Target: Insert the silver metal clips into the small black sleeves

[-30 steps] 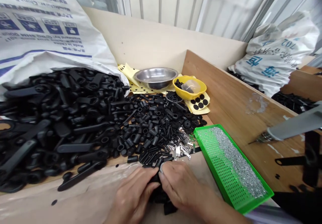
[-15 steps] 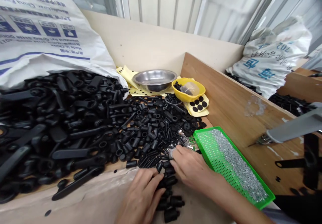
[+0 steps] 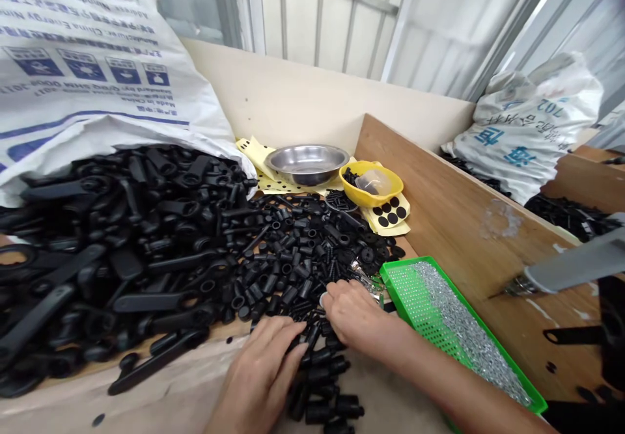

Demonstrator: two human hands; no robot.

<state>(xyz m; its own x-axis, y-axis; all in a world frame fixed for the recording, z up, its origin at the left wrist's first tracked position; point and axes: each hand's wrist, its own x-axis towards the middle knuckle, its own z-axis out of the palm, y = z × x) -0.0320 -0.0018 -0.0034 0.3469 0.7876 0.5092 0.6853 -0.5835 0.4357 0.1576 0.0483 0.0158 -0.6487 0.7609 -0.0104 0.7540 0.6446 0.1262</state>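
My left hand (image 3: 263, 366) is low in the middle with its fingers bent and its thumb close to the forefinger. A short black plastic cylinder (image 3: 312, 335) sits at those fingertips, partly hidden. My right hand (image 3: 352, 309) is closed, fingertips down among black screws (image 3: 334, 270) at the near edge of the heap; whatever it pinches is hidden. A pale ring-like band shows on one of its fingers. Between and below both hands lies a row of black cylinders with narrow ends (image 3: 334, 409). Loose black cylinders (image 3: 271, 284) are piled just beyond the left hand.
Black lever-like handles (image 3: 146, 300) spill from a white sack (image 3: 97, 63) at left. A green tray (image 3: 415, 310) of small metal pieces stands at right, near a grey power tool (image 3: 576, 261). Behind are a steel bowl (image 3: 307, 161), a yellow basket (image 3: 371, 190) and a wooden partition (image 3: 439, 193).
The view has tilted up slightly. My right hand has shifted a little left and its fingers have curled in tighter. My left hand stays beside the black cylinders.
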